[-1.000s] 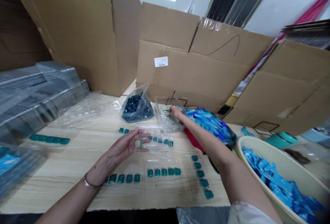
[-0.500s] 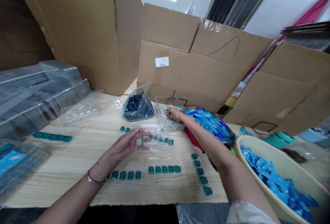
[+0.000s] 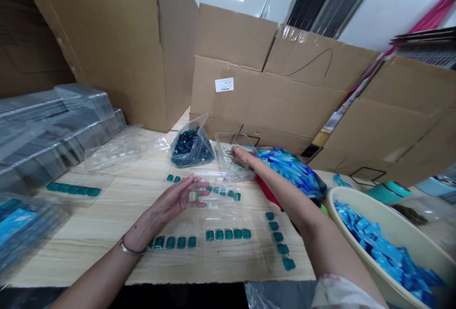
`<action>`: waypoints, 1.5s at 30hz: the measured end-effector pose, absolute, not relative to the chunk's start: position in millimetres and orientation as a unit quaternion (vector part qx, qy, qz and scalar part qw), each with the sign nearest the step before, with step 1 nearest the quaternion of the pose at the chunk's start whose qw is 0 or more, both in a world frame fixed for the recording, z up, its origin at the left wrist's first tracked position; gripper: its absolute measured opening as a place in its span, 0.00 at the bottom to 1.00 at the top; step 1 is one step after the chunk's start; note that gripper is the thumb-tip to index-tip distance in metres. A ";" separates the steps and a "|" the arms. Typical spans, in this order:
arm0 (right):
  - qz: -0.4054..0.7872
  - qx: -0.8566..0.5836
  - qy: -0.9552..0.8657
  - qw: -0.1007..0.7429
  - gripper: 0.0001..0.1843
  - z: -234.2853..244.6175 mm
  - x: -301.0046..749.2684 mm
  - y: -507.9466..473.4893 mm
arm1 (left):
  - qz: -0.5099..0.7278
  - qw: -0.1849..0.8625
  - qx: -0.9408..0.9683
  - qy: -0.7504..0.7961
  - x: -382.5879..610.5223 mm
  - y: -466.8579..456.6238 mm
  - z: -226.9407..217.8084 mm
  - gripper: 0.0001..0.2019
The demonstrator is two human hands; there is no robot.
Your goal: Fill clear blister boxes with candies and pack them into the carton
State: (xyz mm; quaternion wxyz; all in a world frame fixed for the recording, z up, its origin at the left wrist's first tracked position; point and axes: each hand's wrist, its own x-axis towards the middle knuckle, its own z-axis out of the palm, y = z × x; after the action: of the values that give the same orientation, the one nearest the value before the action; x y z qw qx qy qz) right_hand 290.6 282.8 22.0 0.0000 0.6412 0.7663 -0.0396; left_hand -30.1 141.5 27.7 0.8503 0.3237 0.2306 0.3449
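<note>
Listing, largest first: cardboard cartons (image 3: 263, 95), one with a white barcode label (image 3: 224, 84), print unreadable; a wood-grain table (image 3: 81, 257); a clear plastic tray (image 3: 221, 157); your right hand (image 3: 242, 155), fingers curled among patterned pieces (image 3: 228, 154) in that tray, grip unclear; your left hand (image 3: 171, 200), fingers extended, thumb pinching a striped tile (image 3: 193, 196).

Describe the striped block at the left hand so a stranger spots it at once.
On the wood-grain table, find the left hand with the metal bangle. At its fingers sits a small block striped in several colours, unlike the plain teal squares lined up in clear trays.
</note>
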 end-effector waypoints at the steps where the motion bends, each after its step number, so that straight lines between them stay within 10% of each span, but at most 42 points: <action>1: -0.041 0.649 0.760 -0.003 0.18 21.6 291.3 283.5 | 0.345 0.851 0.324 0.229 -30.3 141.4 27.7 0.13; 18: -0.147 0.699 0.685 -0.144 0.10 62.8 278.6 245.6 | 0.346 0.858 0.323 0.201 -29.8 140.6 25.8 0.13; 22: -0.357 0.557 0.652 -0.370 0.15 85.8 242.8 193.6 | 0.349 0.859 0.327 0.184 -30.6 140.3 25.8 0.14; 28: -0.526 0.461 0.641 -0.316 0.13 87.7 157.2 124.2 | 0.350 0.857 0.340 0.165 -30.0 140.0 23.7 0.14; 45: -0.130 0.515 0.799 -0.282 0.02 74.2 128.7 102.6 | 0.356 0.855 0.323 0.195 -29.6 138.9 25.6 0.12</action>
State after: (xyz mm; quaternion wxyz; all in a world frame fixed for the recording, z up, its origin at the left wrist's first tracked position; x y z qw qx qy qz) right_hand 128.7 102.6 74.2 -0.2817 0.5146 0.7993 -0.1300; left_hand -29.6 138.9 25.6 0.8549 0.3235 0.1948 0.3557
